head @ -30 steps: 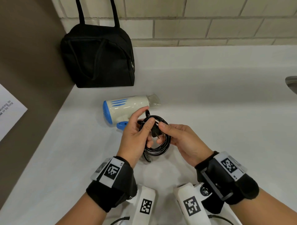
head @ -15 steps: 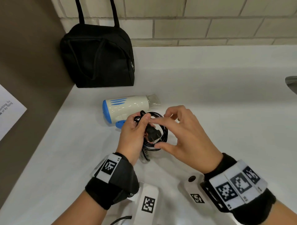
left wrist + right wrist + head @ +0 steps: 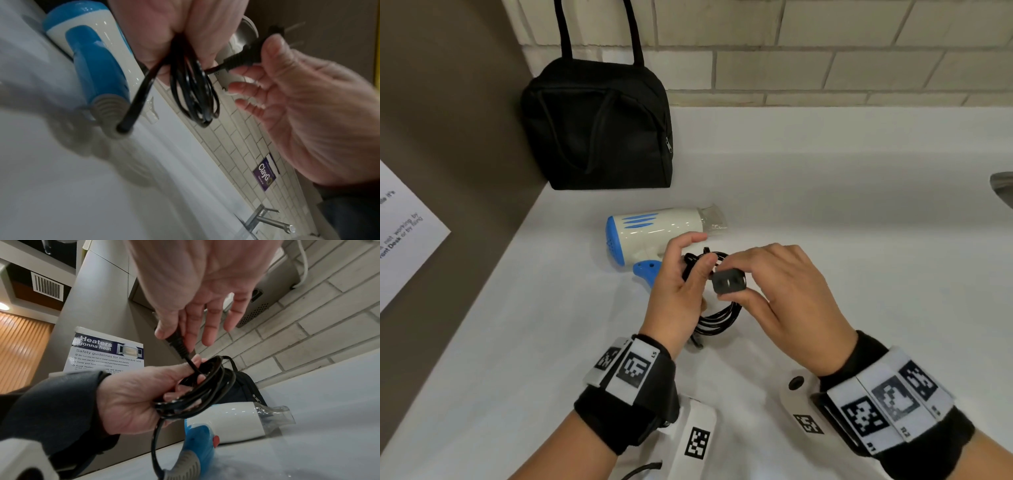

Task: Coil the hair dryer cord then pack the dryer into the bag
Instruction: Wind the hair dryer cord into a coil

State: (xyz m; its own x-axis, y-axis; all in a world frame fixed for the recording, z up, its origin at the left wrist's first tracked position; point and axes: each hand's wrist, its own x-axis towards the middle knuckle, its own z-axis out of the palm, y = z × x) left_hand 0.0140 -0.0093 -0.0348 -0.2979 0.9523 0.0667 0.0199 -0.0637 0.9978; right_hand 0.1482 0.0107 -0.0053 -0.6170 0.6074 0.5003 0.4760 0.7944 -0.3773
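A white and blue hair dryer (image 3: 654, 233) lies on its side on the white counter (image 3: 859, 274), nozzle to the right. Its black cord (image 3: 717, 320) is wound into a small coil, and my left hand (image 3: 678, 291) grips that coil just in front of the dryer's blue handle (image 3: 645, 269). My right hand (image 3: 784, 294) pinches the black plug (image 3: 729, 281) between thumb and forefinger beside the coil, other fingers spread. In the wrist views the coil (image 3: 193, 91) (image 3: 197, 394) hangs from my left fingers and the plug (image 3: 176, 344) points up. The black bag (image 3: 599, 126) stands zipped at the back left.
A brown wall panel with a white paper notice (image 3: 404, 233) borders the counter on the left. Tiled wall runs along the back. A metal sink edge (image 3: 1003, 192) shows at far right; a tap (image 3: 265, 220) appears in the left wrist view.
My right hand has turned over and pulled the plug out to the right of the coil, prong face now up. The left hand keeps its grip on the coil. The dryer has not moved.
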